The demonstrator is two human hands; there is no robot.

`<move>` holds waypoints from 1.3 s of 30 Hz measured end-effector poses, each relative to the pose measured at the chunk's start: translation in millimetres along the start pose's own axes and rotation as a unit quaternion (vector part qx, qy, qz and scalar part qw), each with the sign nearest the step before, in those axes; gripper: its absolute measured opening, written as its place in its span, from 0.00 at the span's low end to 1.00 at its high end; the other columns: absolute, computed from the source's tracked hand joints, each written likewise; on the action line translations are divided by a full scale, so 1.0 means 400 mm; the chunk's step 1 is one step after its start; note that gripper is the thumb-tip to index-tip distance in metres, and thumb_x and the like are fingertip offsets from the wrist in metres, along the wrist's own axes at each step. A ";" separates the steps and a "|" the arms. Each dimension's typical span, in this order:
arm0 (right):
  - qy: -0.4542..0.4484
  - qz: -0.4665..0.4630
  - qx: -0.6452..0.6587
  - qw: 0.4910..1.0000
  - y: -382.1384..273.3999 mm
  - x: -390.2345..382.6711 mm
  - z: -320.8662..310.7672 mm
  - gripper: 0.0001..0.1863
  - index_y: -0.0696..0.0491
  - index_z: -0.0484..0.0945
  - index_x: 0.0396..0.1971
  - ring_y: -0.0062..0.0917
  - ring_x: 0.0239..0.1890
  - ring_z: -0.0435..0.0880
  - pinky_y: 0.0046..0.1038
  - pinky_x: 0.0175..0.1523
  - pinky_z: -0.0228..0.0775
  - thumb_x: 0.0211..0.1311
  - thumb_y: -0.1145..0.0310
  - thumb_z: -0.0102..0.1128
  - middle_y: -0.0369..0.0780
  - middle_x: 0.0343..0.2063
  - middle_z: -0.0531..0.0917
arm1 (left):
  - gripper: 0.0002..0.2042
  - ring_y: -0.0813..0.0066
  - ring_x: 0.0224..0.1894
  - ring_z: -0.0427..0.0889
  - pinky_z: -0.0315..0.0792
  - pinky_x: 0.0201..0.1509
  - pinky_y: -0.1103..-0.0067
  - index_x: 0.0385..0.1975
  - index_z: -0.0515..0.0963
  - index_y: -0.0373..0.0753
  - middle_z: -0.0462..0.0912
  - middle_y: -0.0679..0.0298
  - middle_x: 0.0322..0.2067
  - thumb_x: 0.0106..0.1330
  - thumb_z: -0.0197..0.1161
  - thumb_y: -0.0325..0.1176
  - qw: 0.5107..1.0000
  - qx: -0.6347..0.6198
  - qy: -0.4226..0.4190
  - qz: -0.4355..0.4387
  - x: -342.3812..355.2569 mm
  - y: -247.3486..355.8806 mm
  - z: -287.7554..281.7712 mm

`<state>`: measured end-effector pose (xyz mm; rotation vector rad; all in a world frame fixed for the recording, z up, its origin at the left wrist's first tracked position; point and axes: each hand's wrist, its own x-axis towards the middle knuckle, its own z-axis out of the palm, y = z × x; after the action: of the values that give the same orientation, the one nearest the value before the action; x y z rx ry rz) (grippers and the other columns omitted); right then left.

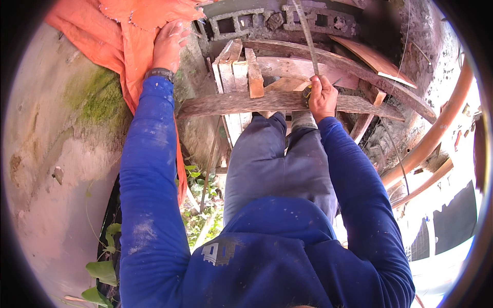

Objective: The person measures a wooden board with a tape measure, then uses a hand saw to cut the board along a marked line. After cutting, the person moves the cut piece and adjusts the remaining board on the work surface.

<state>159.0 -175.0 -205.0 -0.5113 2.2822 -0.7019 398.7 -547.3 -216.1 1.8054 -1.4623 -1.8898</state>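
Note:
My left hand (168,45) rests on the rough wall beside a crumpled orange tarp (126,38), its fingers stretched out and a dark band round the wrist. Closed fingers of my right hand (323,98) grip a long, thin grey-brown strip (307,38) that rises toward the top edge. A small black-and-yellow part (307,94) shows at those fingers; its kind is mostly hidden. Just below the right hand runs a weathered wooden beam (226,103), lying crosswise in front of my legs. A short wooden block (254,74) stands against the beam, left of that hand.
Old planks (308,54) and a brown board (375,59) lie beyond the beam. Hollow concrete blocks (246,21) line the back. A thick curved pipe (439,131) runs along the right. Mossy wall (97,97) stands at left, with leafy plants (105,272) below it.

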 end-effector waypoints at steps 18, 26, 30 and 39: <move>0.017 -0.005 -0.033 0.999 -0.014 0.002 0.015 0.21 0.55 0.77 0.29 0.59 0.37 0.82 0.52 0.41 0.71 0.77 0.53 0.55 0.55 0.29 0.83 | 0.23 0.67 0.55 0.85 0.76 0.59 0.70 0.70 0.71 0.34 0.81 0.56 0.60 0.79 0.61 0.33 0.990 0.040 0.117 0.070 0.002 -0.068 0.109; 0.014 -0.014 -0.045 0.999 -0.004 -0.001 0.016 0.20 0.54 0.78 0.29 0.58 0.38 0.83 0.52 0.42 0.72 0.76 0.54 0.55 0.53 0.30 0.84 | 0.34 0.60 0.51 0.85 0.77 0.60 0.68 0.73 0.61 0.30 0.70 0.46 0.66 0.66 0.66 0.23 0.963 0.146 0.177 0.138 -0.071 -0.105 0.194; 0.007 -0.021 -0.049 0.999 -0.009 0.000 0.014 0.18 0.53 0.79 0.31 0.57 0.38 0.83 0.52 0.42 0.73 0.76 0.54 0.55 0.51 0.32 0.85 | 0.39 0.59 0.49 0.84 0.76 0.62 0.66 0.75 0.56 0.29 0.66 0.43 0.67 0.63 0.65 0.23 0.961 0.173 0.173 0.132 -0.085 -0.146 0.180; 0.014 -0.031 -0.053 0.998 -0.016 -0.002 0.012 0.17 0.52 0.80 0.32 0.57 0.39 0.83 0.54 0.43 0.73 0.77 0.55 0.54 0.51 0.32 0.85 | 0.35 0.67 0.45 0.86 0.80 0.54 0.72 0.73 0.61 0.32 0.70 0.47 0.66 0.64 0.65 0.20 0.955 0.168 0.182 0.162 -0.134 -0.180 0.223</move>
<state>163.8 -181.2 -203.8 -0.6274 2.3483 -0.6238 374.6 -426.8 -247.4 1.7772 -1.8724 -1.1373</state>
